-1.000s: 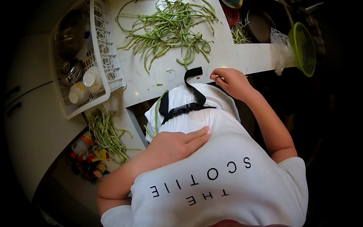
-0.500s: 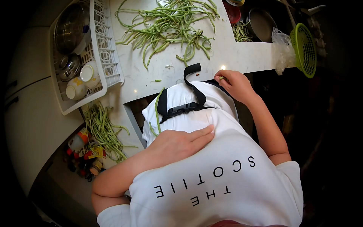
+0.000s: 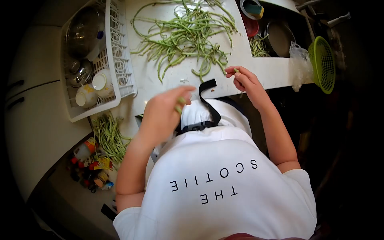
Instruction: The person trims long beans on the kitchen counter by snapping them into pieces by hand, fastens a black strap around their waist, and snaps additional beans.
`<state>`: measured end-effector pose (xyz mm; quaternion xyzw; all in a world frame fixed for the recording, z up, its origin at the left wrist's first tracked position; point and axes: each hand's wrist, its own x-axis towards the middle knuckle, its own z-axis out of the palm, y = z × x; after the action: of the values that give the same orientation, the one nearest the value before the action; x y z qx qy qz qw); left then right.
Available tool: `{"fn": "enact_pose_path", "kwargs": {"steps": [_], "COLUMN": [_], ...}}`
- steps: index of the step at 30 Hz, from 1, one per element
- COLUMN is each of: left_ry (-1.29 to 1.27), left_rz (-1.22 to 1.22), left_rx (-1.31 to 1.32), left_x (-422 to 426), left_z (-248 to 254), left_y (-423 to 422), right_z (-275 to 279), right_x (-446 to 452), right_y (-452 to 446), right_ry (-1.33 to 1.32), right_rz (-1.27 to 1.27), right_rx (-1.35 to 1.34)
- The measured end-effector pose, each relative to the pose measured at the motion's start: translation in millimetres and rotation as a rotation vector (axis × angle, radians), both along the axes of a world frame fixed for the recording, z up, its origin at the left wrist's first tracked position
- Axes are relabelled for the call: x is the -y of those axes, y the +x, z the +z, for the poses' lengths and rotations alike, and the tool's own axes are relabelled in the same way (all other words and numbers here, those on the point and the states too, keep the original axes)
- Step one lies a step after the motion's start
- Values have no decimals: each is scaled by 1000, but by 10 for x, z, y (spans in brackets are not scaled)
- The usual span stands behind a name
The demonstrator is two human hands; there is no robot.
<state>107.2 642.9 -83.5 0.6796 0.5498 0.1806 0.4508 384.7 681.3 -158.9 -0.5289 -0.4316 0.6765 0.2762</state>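
Note:
My left hand (image 3: 160,114), smeared by motion, is raised over the counter edge with its fingers curled round a green long bean (image 3: 179,105); most of the bean is hidden. To its right, my right hand (image 3: 249,85) pinches a short piece of long bean (image 3: 236,70) between thumb and fingers, close to the edge. Just beyond both hands, a loose heap of long beans (image 3: 182,38) is spread over the white counter (image 3: 150,90). A second bundle of long beans (image 3: 109,136) lies at the left.
A white dish rack (image 3: 124,60) with bowls, cups and lids stands at the left. At the right are a pan (image 3: 279,38), cut bean pieces (image 3: 259,46), a clear plastic bag (image 3: 300,66) and a green basket (image 3: 322,65). Bottles (image 3: 86,149) stand at lower left.
My left hand has risen from the shirt front toward the counter edge, carrying the long bean. My right hand, still pinching the short piece, has lifted slightly. The view has tilted a little.

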Motion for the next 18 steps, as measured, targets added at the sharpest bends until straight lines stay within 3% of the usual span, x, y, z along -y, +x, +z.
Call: {"fn": "enact_pose_path", "kwargs": {"steps": [1, 2, 4, 8, 10, 13, 18], "left_ry": [-218, -200, -112, -102, -117, 93, 130], "left_rz": [142, 140, 290, 302, 291, 501, 508], "left_rx": [123, 115, 521, 371, 370, 556, 512], "left_x": [-142, -184, -255, -400, -471, -522, -663], "left_z": [9, -42, -306, -191, -246, -284, -163], "left_y": [-26, -8, 97, 232, 164, 144, 6], "right_z": [1, 17, 137, 435, 446, 497, 676], "right_x": [-78, -129, -231, -297, -388, -504, -707], "right_y": [-43, -158, -384, -747, -798, -846, -827], "right_ry": [24, 8, 21, 91, 274, 244, 402], "right_rz": [31, -2, 103, 268, 394, 314, 333], "right_rx": [-91, -190, -258, -292, -261, -275, -37]}}
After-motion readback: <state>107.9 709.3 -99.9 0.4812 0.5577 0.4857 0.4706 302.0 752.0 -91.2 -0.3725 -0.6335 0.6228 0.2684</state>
